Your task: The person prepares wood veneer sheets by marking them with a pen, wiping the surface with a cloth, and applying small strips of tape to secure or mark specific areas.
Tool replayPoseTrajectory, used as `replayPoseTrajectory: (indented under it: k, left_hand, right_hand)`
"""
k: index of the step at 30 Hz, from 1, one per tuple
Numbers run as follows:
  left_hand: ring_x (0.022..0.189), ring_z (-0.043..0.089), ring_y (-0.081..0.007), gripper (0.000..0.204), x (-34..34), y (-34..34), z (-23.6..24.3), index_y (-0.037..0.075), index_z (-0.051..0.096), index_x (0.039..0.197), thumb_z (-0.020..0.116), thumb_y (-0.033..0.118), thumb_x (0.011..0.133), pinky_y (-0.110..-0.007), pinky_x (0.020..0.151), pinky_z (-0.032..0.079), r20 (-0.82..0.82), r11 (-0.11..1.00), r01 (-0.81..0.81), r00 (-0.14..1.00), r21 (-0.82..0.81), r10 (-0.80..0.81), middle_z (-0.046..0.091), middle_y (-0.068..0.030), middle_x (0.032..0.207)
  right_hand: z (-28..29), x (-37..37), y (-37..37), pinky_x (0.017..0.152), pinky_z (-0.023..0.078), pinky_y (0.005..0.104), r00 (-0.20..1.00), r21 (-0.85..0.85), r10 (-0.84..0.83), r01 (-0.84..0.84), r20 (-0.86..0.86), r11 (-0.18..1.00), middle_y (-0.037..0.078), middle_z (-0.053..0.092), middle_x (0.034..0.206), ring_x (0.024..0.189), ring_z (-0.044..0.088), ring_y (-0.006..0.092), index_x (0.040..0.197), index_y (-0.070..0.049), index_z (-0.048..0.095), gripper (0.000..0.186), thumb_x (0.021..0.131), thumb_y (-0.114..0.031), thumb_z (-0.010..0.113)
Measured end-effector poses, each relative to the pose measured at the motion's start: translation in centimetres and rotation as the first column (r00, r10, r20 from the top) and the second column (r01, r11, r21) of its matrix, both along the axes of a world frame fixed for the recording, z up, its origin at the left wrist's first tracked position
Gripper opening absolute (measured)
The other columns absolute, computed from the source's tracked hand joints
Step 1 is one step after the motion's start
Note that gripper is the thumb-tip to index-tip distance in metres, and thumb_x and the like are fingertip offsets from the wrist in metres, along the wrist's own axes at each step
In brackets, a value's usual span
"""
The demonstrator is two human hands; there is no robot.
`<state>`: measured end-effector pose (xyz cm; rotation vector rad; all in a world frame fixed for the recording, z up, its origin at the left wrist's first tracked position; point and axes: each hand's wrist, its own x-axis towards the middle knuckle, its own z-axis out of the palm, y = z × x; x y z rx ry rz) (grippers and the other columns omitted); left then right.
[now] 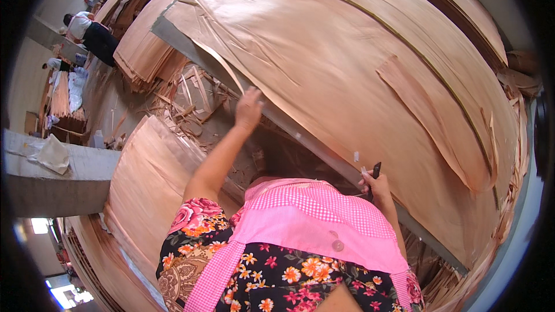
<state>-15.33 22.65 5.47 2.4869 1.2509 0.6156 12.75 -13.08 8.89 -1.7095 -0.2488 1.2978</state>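
Observation:
A large sheet of pale veneer [324,69] lies on a stack with a grey edge. My left hand [250,110] is at the sheet's near edge, beside a narrow curling strip [225,66]; its fingers are blurred, so I cannot tell whether they grip it. Lower right, my right hand [376,188] holds a black-handled tool [374,170] beside that edge, with a small pale piece near the fingertips. A loose, longer veneer strip [425,121] rests on the sheet to the right.
Another veneer stack [150,167] stands at lower left, next to a concrete pillar [58,167]. Scraps [196,92] fill the gap between stacks. A co-worker [95,37] in a white top bends over at upper left, near a bundle of veneer [60,95].

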Motion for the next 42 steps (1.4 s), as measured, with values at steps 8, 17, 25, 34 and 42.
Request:
replayPoseTrajectory:
  k: [8,17,25,34,42]
  left_hand:
    - [0.125,0.027,-0.0336,0.054,-5.5,15.2,-1.2,0.009,0.036,0.127,0.056,0.020,0.077,-0.048,0.097,0.029,-0.142,0.968,-0.039,0.987,0.250,0.076,0.027,-0.0133,0.137]
    - [0.115,0.040,-0.0320,0.023,-9.4,30.2,-2.5,0.005,0.051,0.096,0.057,0.015,0.076,-0.043,0.094,0.034,0.063,0.971,0.233,0.971,-0.060,-0.229,0.046,-0.0128,0.121]
    - [0.114,0.043,-0.0288,0.042,-10.4,29.7,-3.1,0.010,0.049,0.117,0.057,0.022,0.078,-0.041,0.095,0.033,0.105,0.801,0.547,0.806,0.244,-0.583,0.045,-0.0118,0.126]
    - [0.110,0.044,-0.0205,0.037,-7.4,33.0,-2.1,0.020,0.053,0.110,0.058,0.030,0.075,-0.037,0.093,0.031,-0.138,0.576,0.734,0.653,0.360,-0.745,0.044,-0.0020,0.128]
    - [0.108,0.044,-0.0221,0.040,-6.3,34.5,-3.0,0.008,0.051,0.112,0.048,0.022,0.075,-0.039,0.091,0.033,-0.144,0.305,0.879,0.378,0.367,-0.915,0.044,-0.0069,0.126]
  right_hand:
    - [-0.9,-9.1,19.9,0.039,0.035,0.0214,0.997,0.100,0.051,-0.057,0.061,0.993,0.004,0.056,0.057,0.042,0.045,0.0074,0.076,-0.002,0.056,0.014,0.081,-0.015,0.057]
    - [3.4,-21.1,39.1,0.046,0.042,0.0216,0.984,0.202,0.153,-0.133,-0.090,0.970,0.007,0.061,0.068,0.048,0.050,0.0080,0.089,0.001,0.057,0.019,0.083,-0.017,0.057]
    - [1.1,-24.0,44.9,0.046,0.043,0.0219,0.954,-0.037,0.274,-0.280,-0.118,0.959,0.009,0.063,0.075,0.048,0.052,0.0080,0.092,0.001,0.058,0.018,0.083,-0.013,0.054]
    - [-1.1,-24.4,48.1,0.043,0.042,0.0228,0.989,-0.055,-0.138,0.140,0.046,0.989,0.007,0.061,0.077,0.048,0.052,0.0096,0.098,0.000,0.057,0.021,0.081,-0.013,0.057]
    - [0.8,-29.3,47.1,0.047,0.042,0.0197,0.796,0.030,-0.550,0.562,0.253,0.827,0.011,0.063,0.077,0.049,0.050,0.0086,0.092,0.002,0.058,0.018,0.082,-0.013,0.056]
